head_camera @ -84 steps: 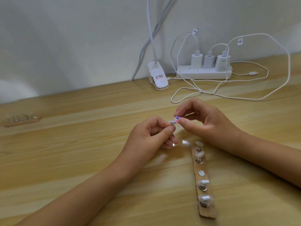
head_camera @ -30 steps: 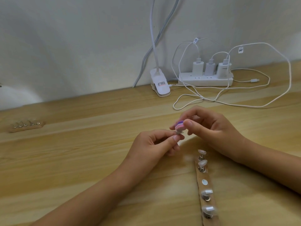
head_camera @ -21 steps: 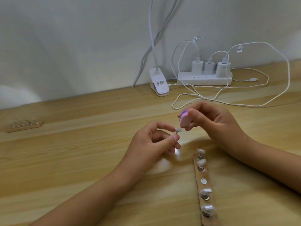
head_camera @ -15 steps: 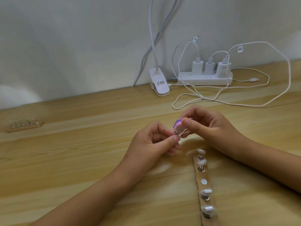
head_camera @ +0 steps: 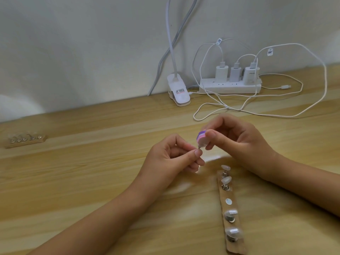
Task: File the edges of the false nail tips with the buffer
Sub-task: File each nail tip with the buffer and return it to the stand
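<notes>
My left hand pinches a small false nail tip on its stand between thumb and forefinger; most of the tip is hidden by the fingers. My right hand pinches a small pink, purple and white buffer block and holds its lower end against the tip. Both hands hover just above the wooden table. Below the right hand lies a wooden strip carrying several nail tips on metal stands, with one bare round pad in its middle.
A second wooden strip with nail tips lies at the far left. A white clip lamp base stands by the wall. A white power strip with three chargers and looping white cables sits behind the hands.
The right hand lifted the buffer off the tip, brought it back down, and now the buffer stands more upright against the tip. The left hand stayed nearly still.
</notes>
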Demonstrator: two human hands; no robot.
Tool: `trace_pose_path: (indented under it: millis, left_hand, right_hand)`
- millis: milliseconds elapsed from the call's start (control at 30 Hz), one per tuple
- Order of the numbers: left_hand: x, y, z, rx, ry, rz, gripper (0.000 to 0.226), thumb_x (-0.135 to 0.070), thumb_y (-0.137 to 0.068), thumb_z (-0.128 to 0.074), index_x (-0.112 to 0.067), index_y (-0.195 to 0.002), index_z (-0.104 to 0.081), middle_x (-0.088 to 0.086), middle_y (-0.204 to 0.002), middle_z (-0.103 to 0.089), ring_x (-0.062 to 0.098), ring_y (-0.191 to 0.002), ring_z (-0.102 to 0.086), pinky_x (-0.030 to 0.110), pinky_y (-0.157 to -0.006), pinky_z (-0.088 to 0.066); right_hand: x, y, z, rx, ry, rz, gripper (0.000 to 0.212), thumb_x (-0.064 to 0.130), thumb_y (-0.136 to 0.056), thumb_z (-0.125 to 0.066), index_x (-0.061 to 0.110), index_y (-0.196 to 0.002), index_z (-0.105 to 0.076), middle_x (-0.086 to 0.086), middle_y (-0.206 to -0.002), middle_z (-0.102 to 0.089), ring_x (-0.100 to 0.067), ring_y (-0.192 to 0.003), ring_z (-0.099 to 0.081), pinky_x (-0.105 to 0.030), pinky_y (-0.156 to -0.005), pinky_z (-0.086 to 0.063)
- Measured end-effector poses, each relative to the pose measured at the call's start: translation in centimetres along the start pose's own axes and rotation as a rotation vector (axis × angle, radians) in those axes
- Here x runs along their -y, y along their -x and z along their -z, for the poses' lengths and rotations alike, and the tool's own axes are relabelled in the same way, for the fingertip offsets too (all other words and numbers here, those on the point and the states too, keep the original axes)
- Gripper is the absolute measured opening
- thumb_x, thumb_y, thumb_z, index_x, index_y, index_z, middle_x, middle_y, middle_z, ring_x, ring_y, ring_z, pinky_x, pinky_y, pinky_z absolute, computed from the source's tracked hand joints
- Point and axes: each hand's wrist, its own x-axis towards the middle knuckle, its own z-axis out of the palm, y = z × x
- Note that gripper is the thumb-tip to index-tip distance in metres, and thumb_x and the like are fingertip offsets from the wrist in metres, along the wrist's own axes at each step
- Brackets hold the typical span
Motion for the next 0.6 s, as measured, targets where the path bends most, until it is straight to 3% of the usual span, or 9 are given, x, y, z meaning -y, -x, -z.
trace_pose_path:
  millis: [267, 433, 600]
  left_hand:
    - [0.02, 0.01, 0.08, 0.017, -0.008, 0.005, 0.012, -0.008, -0.084, -0.071, -0.007, -0.082, -0.059, 0.012, -0.073, -0.074, 0.014, -0.064, -0.069, 0.019, -0.061, -0.054]
    - [0.03, -0.02, 0.04, 0.026, 0.007, 0.005, 0.017, -0.019, -0.076, -0.073, -0.01, -0.081, -0.06, 0.01, -0.072, -0.074, 0.014, -0.064, -0.069, 0.02, -0.062, -0.054]
    - [0.11, -0.03, 0.05, 0.032, 0.005, -0.001, 0.019, -0.021, -0.075, -0.072, -0.009, -0.082, -0.059, 0.01, -0.073, -0.074, 0.014, -0.065, -0.069, 0.021, -0.063, -0.055]
  right_hand:
    - [-0.05, -0.06, -0.05, 0.032, 0.03, -0.012, 0.023, 0.021, -0.086, -0.061, -0.001, -0.086, -0.059, 0.001, -0.079, -0.073, -0.005, -0.07, -0.066, -0.018, -0.067, -0.052]
    - [-0.11, 0.13, 0.04, -0.023, 0.057, 0.092, 0.03, 0.028, -0.088, -0.062, -0.002, -0.088, -0.059, -0.001, -0.081, -0.072, -0.011, -0.074, -0.067, -0.023, -0.068, -0.053]
    - [-0.38, -0.03, 0.11, 0.014, 0.043, 0.034, 0.03, 0.029, -0.089, -0.062, -0.001, -0.086, -0.059, -0.002, -0.079, -0.072, -0.008, -0.07, -0.065, -0.02, -0.068, -0.052]
